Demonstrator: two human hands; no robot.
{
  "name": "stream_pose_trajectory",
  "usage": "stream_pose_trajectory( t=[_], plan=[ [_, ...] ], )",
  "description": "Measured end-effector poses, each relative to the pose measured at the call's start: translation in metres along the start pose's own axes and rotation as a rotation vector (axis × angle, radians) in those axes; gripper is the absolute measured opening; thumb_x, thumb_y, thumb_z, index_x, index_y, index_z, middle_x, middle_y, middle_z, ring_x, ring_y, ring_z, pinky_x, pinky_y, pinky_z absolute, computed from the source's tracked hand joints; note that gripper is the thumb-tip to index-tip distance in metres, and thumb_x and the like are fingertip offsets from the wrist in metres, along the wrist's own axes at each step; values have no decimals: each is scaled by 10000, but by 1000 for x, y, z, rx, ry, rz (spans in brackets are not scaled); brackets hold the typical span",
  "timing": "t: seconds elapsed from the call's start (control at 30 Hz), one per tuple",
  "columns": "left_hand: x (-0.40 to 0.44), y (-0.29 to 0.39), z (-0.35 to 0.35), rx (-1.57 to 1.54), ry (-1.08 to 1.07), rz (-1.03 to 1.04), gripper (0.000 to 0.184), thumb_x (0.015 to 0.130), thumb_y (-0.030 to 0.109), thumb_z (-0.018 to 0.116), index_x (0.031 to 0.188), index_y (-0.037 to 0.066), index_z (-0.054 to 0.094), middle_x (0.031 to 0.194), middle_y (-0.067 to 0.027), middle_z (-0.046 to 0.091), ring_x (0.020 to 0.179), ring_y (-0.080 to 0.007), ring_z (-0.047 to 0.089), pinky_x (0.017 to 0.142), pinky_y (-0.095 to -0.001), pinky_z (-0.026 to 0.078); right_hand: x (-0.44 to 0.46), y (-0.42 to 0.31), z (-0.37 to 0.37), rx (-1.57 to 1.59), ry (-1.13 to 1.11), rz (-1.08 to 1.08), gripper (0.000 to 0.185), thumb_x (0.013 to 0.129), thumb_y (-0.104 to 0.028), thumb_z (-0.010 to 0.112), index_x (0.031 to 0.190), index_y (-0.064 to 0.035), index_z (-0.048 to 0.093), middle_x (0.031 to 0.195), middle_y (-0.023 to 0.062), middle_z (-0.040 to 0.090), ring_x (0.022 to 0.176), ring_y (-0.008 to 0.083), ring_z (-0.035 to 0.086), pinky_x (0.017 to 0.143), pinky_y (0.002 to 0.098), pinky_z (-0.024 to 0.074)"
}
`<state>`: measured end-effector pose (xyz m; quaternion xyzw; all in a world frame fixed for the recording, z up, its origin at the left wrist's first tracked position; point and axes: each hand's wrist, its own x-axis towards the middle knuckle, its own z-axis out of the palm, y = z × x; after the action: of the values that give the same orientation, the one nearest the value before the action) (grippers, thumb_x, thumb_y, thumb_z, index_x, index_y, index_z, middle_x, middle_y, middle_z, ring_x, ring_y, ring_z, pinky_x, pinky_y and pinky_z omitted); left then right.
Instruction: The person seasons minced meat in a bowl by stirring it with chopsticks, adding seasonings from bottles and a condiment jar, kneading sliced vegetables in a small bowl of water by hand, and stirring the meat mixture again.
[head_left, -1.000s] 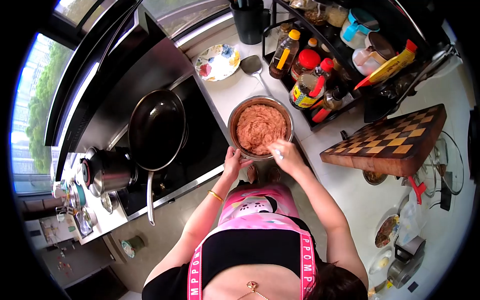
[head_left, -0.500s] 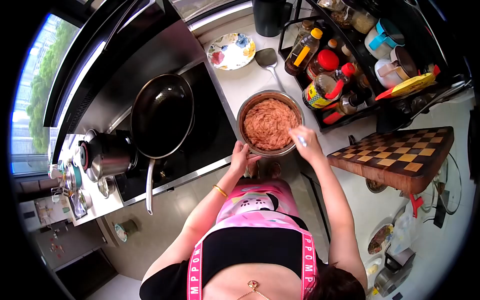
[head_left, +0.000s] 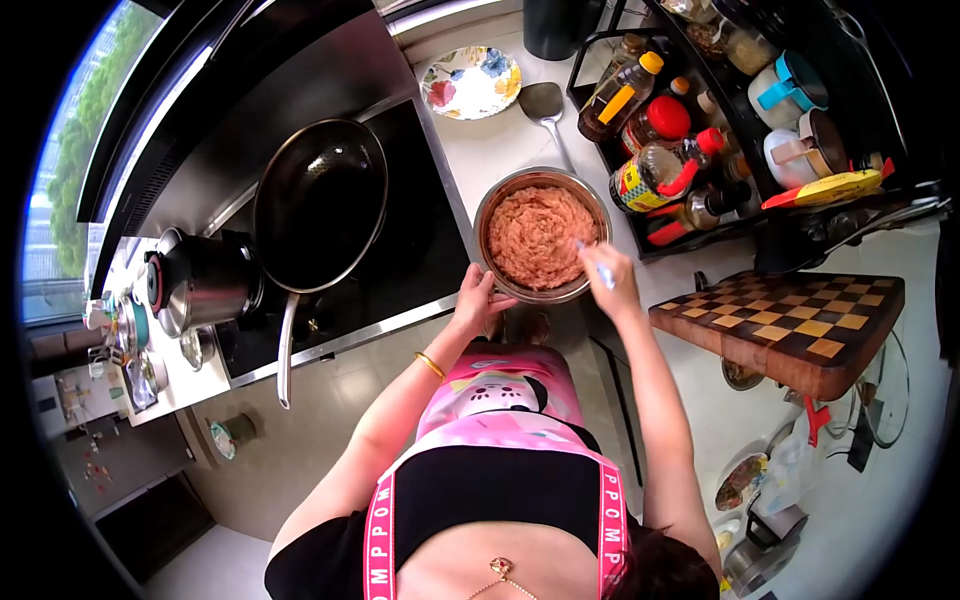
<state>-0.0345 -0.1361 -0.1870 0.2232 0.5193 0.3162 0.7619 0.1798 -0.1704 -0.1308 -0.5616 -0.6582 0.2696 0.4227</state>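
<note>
A round metal bowl (head_left: 487, 258) holds minced meat (head_left: 538, 230) with a swirled surface, in the middle of the view. My left hand (head_left: 478, 300) grips the bowl's near left edge, thumb up against the outside. Closed around a stirring utensil with a pale, bluish-white handle (head_left: 606, 275), my right hand (head_left: 612, 285) is over the bowl's right rim. The utensil's lower end goes into the meat, so its shape there is hidden and blurred. Just beyond the bowl lies a spatula (head_left: 543, 102), its handle running toward the rim.
Left of the bowl, a black wok (head_left: 320, 205) sits on the cooktop (head_left: 405, 240), with a metal pot (head_left: 205, 285) farther left. A floral plate (head_left: 470, 82) lies at the back. Sauce bottles (head_left: 640, 180) crowd a black rack at right. A checkered cutting board (head_left: 785, 325) stands nearer.
My right hand has shifted slightly with the utensil, and the meat's swirl looks different. The left hand stays at the bowl. The whole view has tilted a little.
</note>
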Motion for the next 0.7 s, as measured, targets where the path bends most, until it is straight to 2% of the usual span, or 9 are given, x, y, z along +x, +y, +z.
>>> stream_pose_trajectory(
  t=[0.07,0.13,0.23,0.33,0.4,0.47,0.6,0.63,0.7],
  plan=[
    [0,4,1,65,-14,13,72,979,159,322,977,87,313,1040,-129,548,822,-306,651,666,-348,578,-2,-7,15,39,-63,34,69,803,-54,594,806,-11,648,760,148,622,691,290,621,590,368,482],
    [-4,8,4,132,29,-16,71,978,156,324,976,85,312,1048,-119,546,819,-301,651,667,-345,576,17,-4,42,103,-37,-103,81,812,-59,589,832,-5,645,775,149,623,699,298,618,597,365,480],
    [-1,2,0,70,23,1,72,978,156,325,972,87,310,1040,-114,538,809,-300,653,656,-341,578,42,5,28,88,73,-76,92,822,-58,578,829,13,635,765,163,603,673,314,605,575,376,470],
    [-4,4,4,35,37,23,71,978,155,326,966,87,306,1029,-107,530,798,-299,654,645,-337,579,14,6,-3,-66,89,10,69,812,-52,591,807,-6,642,742,144,598,656,308,607,560,376,476],
    [-5,6,7,66,37,7,79,977,161,331,960,87,308,1016,-102,525,788,-298,654,642,-333,581,-17,-9,11,-91,30,-48,59,804,-52,601,799,-12,644,731,138,592,649,312,605,560,387,475],
    [-9,12,10,93,43,-3,82,977,163,333,959,86,311,1012,-106,525,786,-301,654,642,-335,581,-16,-17,23,-43,-43,9,55,791,-53,612,805,-12,645,726,141,589,659,309,608,580,392,490],
    [-3,4,4,77,36,12,91,976,170,341,957,83,319,999,-114,521,779,-306,653,631,-338,582,54,0,50,-17,-52,-246,91,818,-77,586,815,4,628,746,160,595,685,315,608,594,377,493],
    [-6,6,6,62,24,18,93,976,170,343,949,85,313,984,-114,524,778,-306,653,628,-337,581,56,2,51,29,-35,-255,105,831,-85,571,810,3,626,767,164,604,710,316,613,616,369,502],
    [-4,4,3,41,32,31,95,976,170,342,946,87,308,987,-116,528,778,-305,653,630,-336,581,61,19,29,-139,2,-205,89,815,-80,595,825,-1,632,777,162,605,708,316,606,619,383,487]
  ],
)
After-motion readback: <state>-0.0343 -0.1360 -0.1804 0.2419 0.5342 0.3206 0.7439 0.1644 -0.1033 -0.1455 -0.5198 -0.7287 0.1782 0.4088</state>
